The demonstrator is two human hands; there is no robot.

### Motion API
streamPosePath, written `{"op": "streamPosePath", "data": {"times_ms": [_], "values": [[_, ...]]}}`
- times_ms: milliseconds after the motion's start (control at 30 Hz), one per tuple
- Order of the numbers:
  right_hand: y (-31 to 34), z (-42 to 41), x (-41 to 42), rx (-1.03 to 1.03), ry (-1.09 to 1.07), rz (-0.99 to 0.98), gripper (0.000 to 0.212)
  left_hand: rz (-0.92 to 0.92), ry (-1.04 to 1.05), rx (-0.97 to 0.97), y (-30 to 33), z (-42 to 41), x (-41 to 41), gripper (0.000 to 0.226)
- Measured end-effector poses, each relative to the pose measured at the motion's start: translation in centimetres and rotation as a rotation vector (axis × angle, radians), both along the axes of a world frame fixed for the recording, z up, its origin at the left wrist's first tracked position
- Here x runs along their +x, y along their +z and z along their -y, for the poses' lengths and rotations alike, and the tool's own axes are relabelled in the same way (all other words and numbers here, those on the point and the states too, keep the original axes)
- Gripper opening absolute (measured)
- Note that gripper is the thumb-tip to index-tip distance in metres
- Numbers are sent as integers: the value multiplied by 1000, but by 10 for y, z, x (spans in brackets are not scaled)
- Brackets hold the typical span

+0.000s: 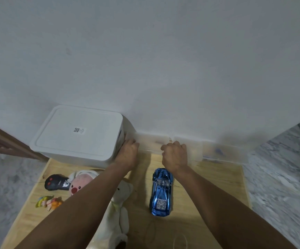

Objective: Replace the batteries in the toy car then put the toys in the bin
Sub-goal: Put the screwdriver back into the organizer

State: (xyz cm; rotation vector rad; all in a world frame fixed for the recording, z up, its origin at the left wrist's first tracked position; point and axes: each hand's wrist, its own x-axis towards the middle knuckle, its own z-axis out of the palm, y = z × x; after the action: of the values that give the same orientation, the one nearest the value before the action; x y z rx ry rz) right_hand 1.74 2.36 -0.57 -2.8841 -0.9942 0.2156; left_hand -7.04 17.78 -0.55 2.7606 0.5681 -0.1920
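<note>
A light wooden desk (208,186) carries everything. At ten o'clock stands a lidded white bin (77,137); at twelve to one o'clock, clear plastic boxes (215,150) line the wall. A blue toy car (161,192) lies at centre. At nine o'clock lie a black remote (56,182), pink plush (81,182) and small figurine (48,203); a white teddy (117,212) lies at seven.

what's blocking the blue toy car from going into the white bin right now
The closed white lid covers the white plastic bin, so the shiny blue toy car on the wooden table cannot go in. Between car and bin, only the left forearm crosses the path.
</note>
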Motion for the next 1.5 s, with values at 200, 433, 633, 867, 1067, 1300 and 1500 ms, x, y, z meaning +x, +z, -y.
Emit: {"op": "streamPosePath", "data": {"times_ms": [200, 433, 633, 867, 1067, 1300, 1500], "values": [[3, -2, 2, -121, 83, 82, 31, -86, -95, 153, -5, -10, 7, 41], [-9, -4, 8, -125, 122, 124, 38, -127, -147, 253, -7, -10, 15, 39], [-9, 0, 12, 1, 134, 47, 15, -123, -74, 256, -6, 3, 14, 39], [-6, 50, 24, 205, -82, -56, 64, -201, -72, 83, 4, 36, 35, 72], [-12, 77, 26, -75, -120, -87, 70, -364, -164, 43, -10, 50, 43, 77], [-19, 82, 33, -75, -40, -40, 68, -410, -191, 55, -12, 48, 42, 95], [-22, 84, 41, -119, 8, -10, 67, -405, -209, 86, -11, 48, 42, 98]]}}
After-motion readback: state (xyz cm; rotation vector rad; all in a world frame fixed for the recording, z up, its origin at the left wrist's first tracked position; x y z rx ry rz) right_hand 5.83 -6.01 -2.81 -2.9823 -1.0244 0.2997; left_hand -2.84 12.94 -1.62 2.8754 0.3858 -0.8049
